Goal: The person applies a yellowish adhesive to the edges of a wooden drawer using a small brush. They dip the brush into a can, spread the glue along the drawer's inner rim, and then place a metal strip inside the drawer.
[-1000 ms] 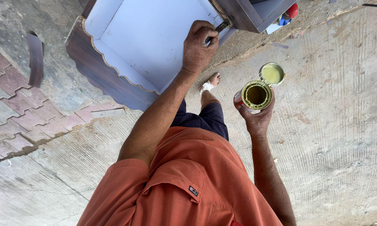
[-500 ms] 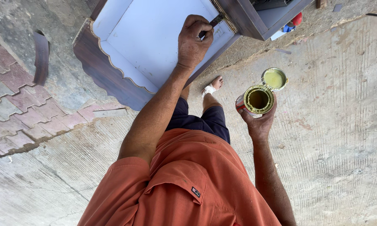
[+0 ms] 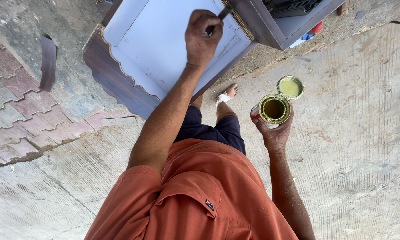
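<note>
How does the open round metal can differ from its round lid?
The open round metal can looks wider and deep, dark olive inside; the round lid is shallow and pale yellow-green. The right hand grips the can; the lid hangs off its rim, untouched. Both are round.

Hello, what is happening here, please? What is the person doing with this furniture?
A person in an orange shirt works on a dark wooden cabinet with a white inner panel. The left hand has its grip closed on a brush, whose tip is at the cabinet's dark edge. The right hand holds an open can of yellowish liquid, its lid folded back.
</note>
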Demonstrator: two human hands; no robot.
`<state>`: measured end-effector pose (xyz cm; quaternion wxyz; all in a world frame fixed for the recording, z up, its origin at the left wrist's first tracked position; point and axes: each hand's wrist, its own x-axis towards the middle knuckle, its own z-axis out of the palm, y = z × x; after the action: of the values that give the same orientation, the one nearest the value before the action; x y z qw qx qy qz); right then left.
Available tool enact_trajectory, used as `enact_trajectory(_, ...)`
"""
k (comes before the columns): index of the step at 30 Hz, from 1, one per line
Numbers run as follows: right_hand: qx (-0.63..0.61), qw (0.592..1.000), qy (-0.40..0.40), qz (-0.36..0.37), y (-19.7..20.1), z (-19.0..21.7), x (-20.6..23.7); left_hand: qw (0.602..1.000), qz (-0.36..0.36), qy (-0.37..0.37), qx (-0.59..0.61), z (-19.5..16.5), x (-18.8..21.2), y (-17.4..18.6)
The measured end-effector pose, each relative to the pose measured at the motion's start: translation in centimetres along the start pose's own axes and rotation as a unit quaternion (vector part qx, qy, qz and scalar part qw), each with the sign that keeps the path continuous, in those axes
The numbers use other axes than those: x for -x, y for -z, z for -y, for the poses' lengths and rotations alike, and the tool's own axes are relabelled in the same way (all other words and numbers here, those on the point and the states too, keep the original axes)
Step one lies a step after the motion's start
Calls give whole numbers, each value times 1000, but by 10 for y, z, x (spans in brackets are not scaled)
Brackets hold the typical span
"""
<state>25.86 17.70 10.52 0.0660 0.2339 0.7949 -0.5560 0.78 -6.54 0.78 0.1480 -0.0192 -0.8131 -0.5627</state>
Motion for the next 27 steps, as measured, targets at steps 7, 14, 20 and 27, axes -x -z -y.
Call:
enact_trajectory(7,17,1000,-8,0,-1,2,-1,1000,21,16,-15,-3,3,6)
enact_trajectory(14,33,999,5,5,0,1,-2,999,-29,14,-35,3,-18,12)
enact_trajectory(20,46,999,-7,5,0,-1,-1,998,-51,1,-31,20,-31,17)
enact_trajectory(27,51,999,-2,9,-2,-1,-3,994,45,16,-95,13,-4,-4)
